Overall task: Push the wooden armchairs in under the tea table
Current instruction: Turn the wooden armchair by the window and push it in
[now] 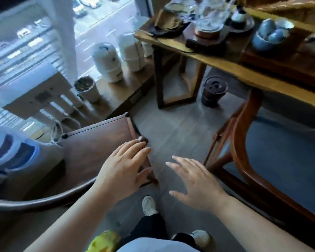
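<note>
A dark wooden armchair (98,142) stands at the left, its curved back rail sweeping along the lower left. My left hand (122,170) hovers over its front right corner with fingers spread, holding nothing. My right hand (195,182) is open over the bare floor between the two chairs. A reddish wooden armchair (244,160) with a grey seat cushion stands at the right, partly under the tea table (225,64). The table's light wooden top runs across the upper right.
The table carries a glass teapot (210,19), blue cups (269,33) and trays. Under it stand a dark stool frame (173,82) and a small dark pot (214,91). White jars (107,62) line a low window ledge at the left. My feet are below.
</note>
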